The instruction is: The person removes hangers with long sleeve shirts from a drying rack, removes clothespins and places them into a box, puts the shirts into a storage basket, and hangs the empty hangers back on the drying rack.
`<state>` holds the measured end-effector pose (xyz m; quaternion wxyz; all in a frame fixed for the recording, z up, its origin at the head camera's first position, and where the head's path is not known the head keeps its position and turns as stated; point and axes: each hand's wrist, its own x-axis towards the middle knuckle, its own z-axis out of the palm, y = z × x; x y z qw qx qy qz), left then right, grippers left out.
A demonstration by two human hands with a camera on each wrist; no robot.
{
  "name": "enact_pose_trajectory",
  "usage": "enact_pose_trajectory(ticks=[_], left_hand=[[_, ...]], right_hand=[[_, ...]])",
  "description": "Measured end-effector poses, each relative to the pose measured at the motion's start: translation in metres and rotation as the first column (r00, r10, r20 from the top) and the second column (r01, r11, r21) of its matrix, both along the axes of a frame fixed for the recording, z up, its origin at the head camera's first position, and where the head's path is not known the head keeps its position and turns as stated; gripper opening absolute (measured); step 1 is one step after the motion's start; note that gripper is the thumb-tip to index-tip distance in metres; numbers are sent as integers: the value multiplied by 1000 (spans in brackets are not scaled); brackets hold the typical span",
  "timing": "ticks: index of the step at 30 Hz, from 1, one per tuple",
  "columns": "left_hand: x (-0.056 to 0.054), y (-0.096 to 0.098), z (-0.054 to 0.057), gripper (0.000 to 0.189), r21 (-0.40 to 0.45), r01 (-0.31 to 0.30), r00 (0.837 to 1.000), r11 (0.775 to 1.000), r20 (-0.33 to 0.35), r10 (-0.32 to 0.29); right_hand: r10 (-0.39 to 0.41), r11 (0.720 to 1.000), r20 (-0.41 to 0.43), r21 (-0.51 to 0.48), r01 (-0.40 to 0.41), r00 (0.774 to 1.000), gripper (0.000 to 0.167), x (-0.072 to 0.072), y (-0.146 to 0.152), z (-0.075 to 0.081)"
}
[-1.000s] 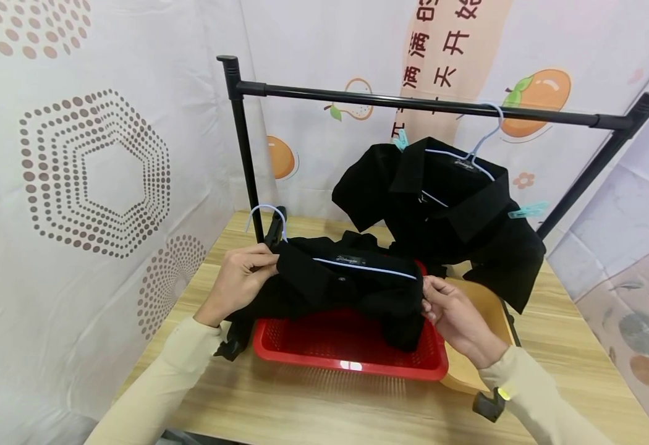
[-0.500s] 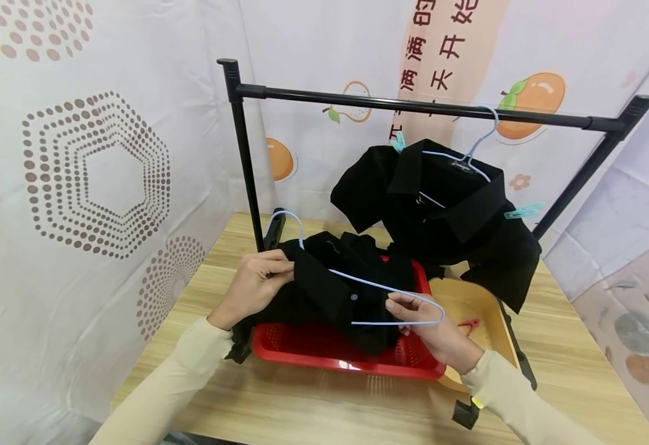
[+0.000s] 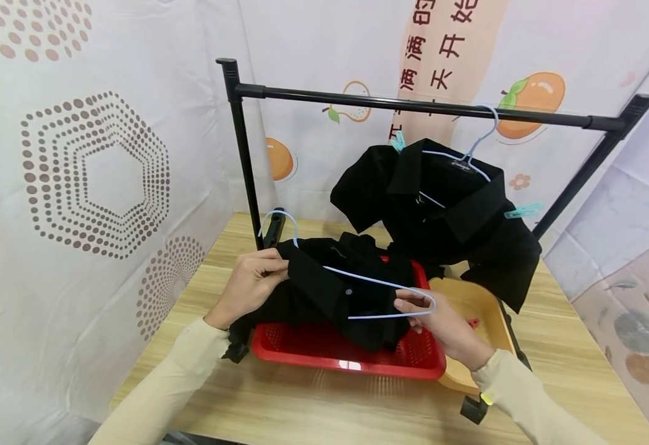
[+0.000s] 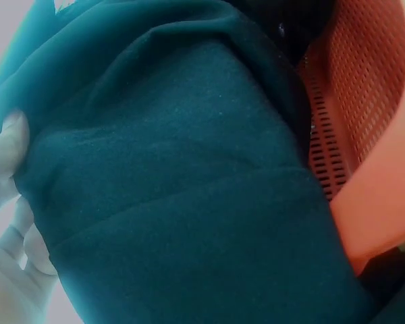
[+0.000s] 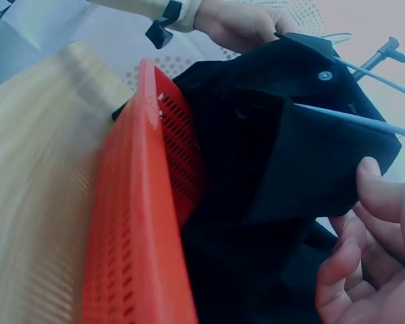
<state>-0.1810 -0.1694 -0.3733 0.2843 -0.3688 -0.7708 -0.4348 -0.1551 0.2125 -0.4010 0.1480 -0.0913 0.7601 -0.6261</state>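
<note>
A black collared shirt [image 3: 316, 281] lies bunched over the red basket [image 3: 352, 364], partly inside it. My left hand [image 3: 249, 287] pinches the shirt by its left shoulder, near the collar. A light blue wire hanger [image 3: 380, 316] runs through the neck opening, its hook up at the left and its right end bare outside the cloth. Beneath that end, my right hand [image 3: 441, 321] pinches the collar edge between thumb and fingers, seen closely as the collar flap [image 5: 324, 158] in the right wrist view. Dark cloth [image 4: 175, 169] fills the left wrist view. The hanger's left arm is hidden.
A black garment rack [image 3: 380, 102] spans the back. Another black shirt [image 3: 441, 216] hangs from it on a blue hanger, with teal clips [image 3: 525, 210] at the shoulders. Right of the basket sits a yellow tray [image 3: 488, 303] with a red clip [image 3: 473, 322].
My right hand moved left with the collar's right side, then slightly back right. The hanger's right end, earlier covered by the shirt, now sticks out bare. The left hand keeps its grip.
</note>
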Motion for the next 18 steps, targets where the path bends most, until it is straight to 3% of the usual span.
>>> enact_pose_trajectory(ticks=[4, 10, 15, 18], left_hand=[[-1, -2, 0, 24, -2, -11, 1000, 1000, -4, 11], [-2, -5, -2, 24, -30, -30, 1000, 999, -8, 30], [-2, -5, -2, 24, -50, -43, 999, 998, -10, 43], [-2, -4, -2, 24, -57, -48, 999, 997, -11, 47]], right_hand=[[-18, 999, -9, 38, 18, 1000, 40, -2, 7, 6], [-42, 999, -26, 11, 43, 999, 43, -4, 22, 19], [-10, 998, -159, 63, 20, 987, 41, -1, 30, 31], [32, 983, -287, 183, 22, 957, 29, 2, 29, 35]])
